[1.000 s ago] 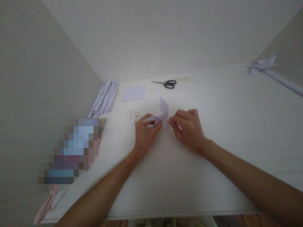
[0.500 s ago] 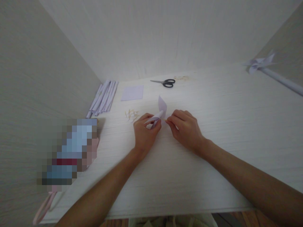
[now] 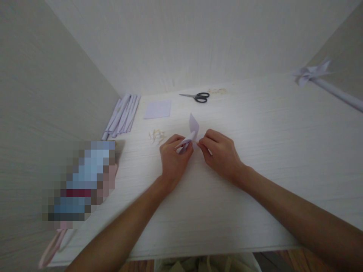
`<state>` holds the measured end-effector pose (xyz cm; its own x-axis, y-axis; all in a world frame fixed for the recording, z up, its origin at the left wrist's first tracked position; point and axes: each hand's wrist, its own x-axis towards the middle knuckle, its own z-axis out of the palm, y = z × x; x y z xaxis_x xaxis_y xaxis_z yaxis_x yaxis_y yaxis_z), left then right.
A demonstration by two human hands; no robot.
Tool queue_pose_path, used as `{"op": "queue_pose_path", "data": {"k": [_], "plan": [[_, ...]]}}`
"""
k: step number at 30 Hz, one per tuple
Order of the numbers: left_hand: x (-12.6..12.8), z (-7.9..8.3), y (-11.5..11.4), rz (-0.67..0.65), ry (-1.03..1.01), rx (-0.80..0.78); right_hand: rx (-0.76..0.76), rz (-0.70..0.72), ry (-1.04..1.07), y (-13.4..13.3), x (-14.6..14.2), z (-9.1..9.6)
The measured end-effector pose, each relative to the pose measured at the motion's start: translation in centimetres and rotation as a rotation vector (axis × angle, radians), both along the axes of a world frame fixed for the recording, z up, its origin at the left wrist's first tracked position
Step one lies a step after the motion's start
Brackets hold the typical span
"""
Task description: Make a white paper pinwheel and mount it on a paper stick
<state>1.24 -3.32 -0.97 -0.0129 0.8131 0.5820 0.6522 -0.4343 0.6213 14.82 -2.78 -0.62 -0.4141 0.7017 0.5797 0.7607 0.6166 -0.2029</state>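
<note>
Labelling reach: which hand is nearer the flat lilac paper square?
Left. The left hand is just toward the person and right of the paper square; the right hand lies farther right, past the folded paper both hands pinch.

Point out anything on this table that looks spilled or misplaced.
Only small litter: pale slivers lie loose beside the left hand, which pinches the folded paper, and a second scatter sits by the scissors. Nothing else stands out.

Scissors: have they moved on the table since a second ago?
No. The scissors lie at the same offset from the paper square; only the camera shifted.
</note>
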Motion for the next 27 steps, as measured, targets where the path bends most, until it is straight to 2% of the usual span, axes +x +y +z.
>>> {"op": "queue_pose_path", "data": {"k": [5,10,13,20,27], "plan": [[0.08,-0.01,-0.02,0.01,0.012,-0.004,-0.018,0.004,-0.017,-0.2,-0.14,0.11],[0.24,0.09,-0.12,0.017,0.023,0.0,-0.159,-0.015,0.02,-0.23,-0.56,0.04],[0.32,0.11,-0.13,0.012,0.037,0.004,-0.195,-0.009,0.066,-0.15,-0.61,-0.07],[0.21,0.09,-0.12,-0.001,0.052,0.011,-0.124,-0.007,0.097,0.05,-0.22,-0.16],[0.21,0.0,0.0,0.027,0.022,0.005,-0.059,0.012,-0.012,0.13,0.14,0.21]]}}
